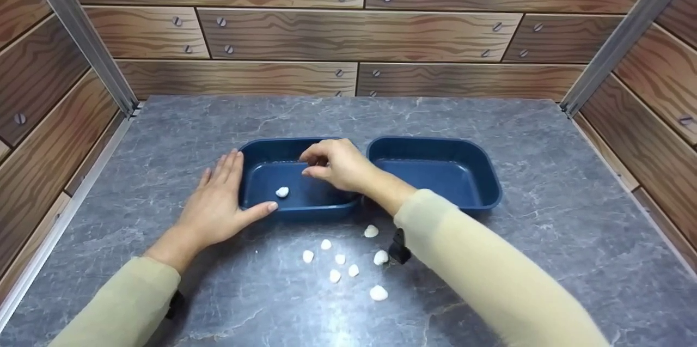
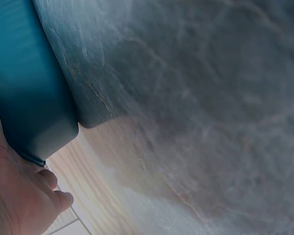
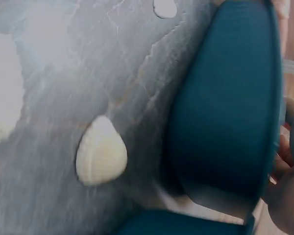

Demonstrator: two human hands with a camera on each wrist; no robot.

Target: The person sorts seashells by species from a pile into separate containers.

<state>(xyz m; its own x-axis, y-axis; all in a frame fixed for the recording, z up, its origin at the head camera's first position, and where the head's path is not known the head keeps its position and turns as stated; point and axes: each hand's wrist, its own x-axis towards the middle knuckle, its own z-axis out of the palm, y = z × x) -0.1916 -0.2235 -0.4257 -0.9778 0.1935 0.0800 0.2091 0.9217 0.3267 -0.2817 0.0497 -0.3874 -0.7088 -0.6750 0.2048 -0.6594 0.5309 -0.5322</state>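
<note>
My left hand (image 1: 215, 213) rests against the left blue tray (image 1: 305, 215), its straight fingers along the outer left side and its thumb on the front rim. In the left wrist view, part of that hand (image 2: 24, 200) shows beside the tray wall (image 2: 34, 83). One white seashell (image 1: 282, 192) lies inside this tray. Above the tray's right half hovers my right hand (image 1: 343, 164), fingers loosely bent, with a gap between thumb and forefinger and no shell visible there. The right wrist view catches the hand (image 3: 289, 171) partly behind the tray wall (image 3: 225, 107).
A second blue tray (image 1: 435, 178) stands beside the first on the right. Several white seashells lie scattered on the grey marbled table (image 1: 245, 303) in front, among them a larger one (image 1: 378, 293) and one near the trays (image 1: 371, 231). Wood-patterned panels (image 1: 359, 36) enclose the table.
</note>
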